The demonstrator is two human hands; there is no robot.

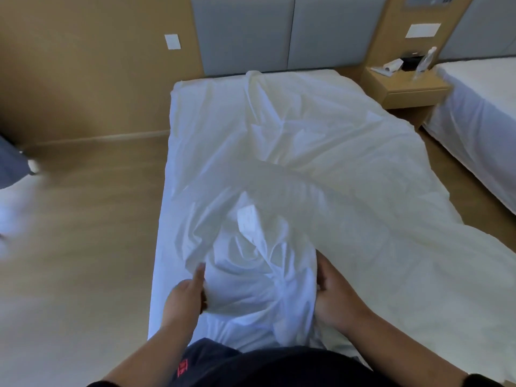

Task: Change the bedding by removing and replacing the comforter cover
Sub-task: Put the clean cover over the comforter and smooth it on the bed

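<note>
The bed (178, 107) fills the middle, its whole top heaped with a crumpled white comforter cover (293, 152), whose bunched near end lies between the left hand (185, 296) and the right hand (333, 293). To the left, bare wooden floor (92, 233) runs open along the bedside up to the wall (83, 65). To the right the passage is narrower: a wooden nightstand (405, 88) (cluttered with a bottle and small items) stands between this bed and a second bed (480, 115). Grey headboard panels (279, 32) close the far end.
</note>
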